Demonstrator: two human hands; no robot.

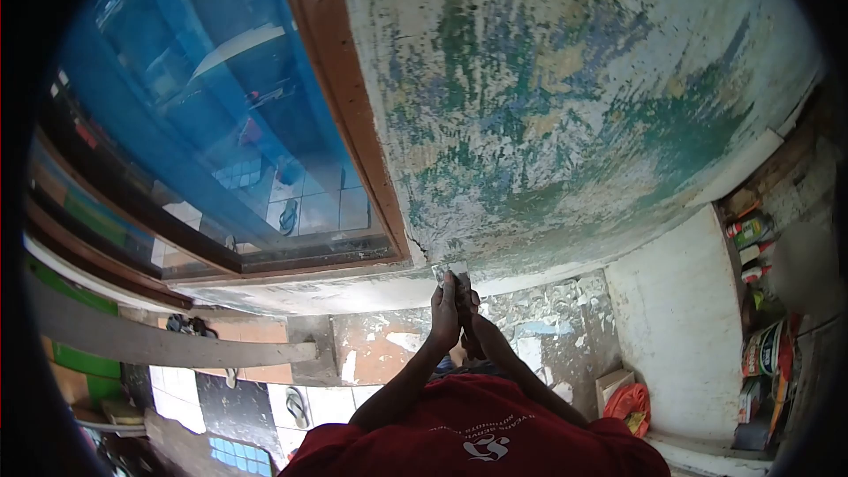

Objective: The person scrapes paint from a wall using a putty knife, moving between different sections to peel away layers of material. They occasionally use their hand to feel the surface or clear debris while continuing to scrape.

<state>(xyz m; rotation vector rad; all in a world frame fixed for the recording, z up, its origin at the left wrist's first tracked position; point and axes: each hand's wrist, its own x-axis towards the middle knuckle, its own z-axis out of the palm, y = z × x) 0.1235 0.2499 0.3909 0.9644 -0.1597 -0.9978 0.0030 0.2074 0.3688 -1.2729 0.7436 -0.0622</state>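
Observation:
Both of my hands are close together at the lower edge of the painted wall (530,115), just right of the window frame's bottom corner. A flat, greyish scraper (454,270) sticks up from them, its blade at the wall surface. My left hand (444,307) is closed on it, the thumb lying along the blade. My right hand (472,311) is closed beside and slightly below the left, also on the scraper; its grip is partly hidden. Green, purple and cream paint patches mark the wall above, and a crack runs near the frame corner.
A brown-framed window (349,97) reflects blue at the left. A grey plank-like bar (177,340) juts in at lower left. Paint flakes litter the floor (371,353), where a sandal (296,406) lies. An orange-red bag (629,406) and shelved containers (764,349) stand right.

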